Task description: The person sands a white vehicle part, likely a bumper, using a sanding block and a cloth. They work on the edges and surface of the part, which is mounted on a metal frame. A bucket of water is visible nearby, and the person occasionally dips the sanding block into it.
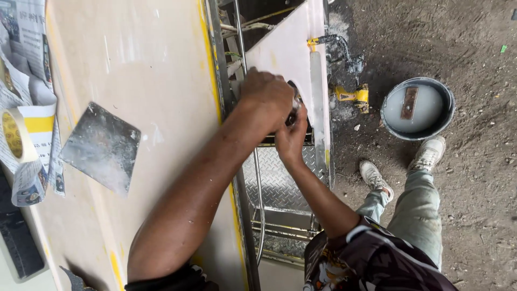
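A broad cream panel [145, 81] edged in yellow is seen, with bare dirt ground [474, 215] beyond its right edge. A flat metal scraper [100, 146] lies near the panel's left edge, beside a roll of tape [16, 134] on newspaper. On the ground, a grey bucket [445, 119] holds pale liquid and a block. The left hand [265, 99] is clenched over a small object [295, 110], mostly hidden, against the white angled panel [285, 54]; the right hand [291, 139] grips it from below.

A metal rail [257, 178] and pale panel [285, 54] hem the hands; bare ground [474, 188] lies open rightward.
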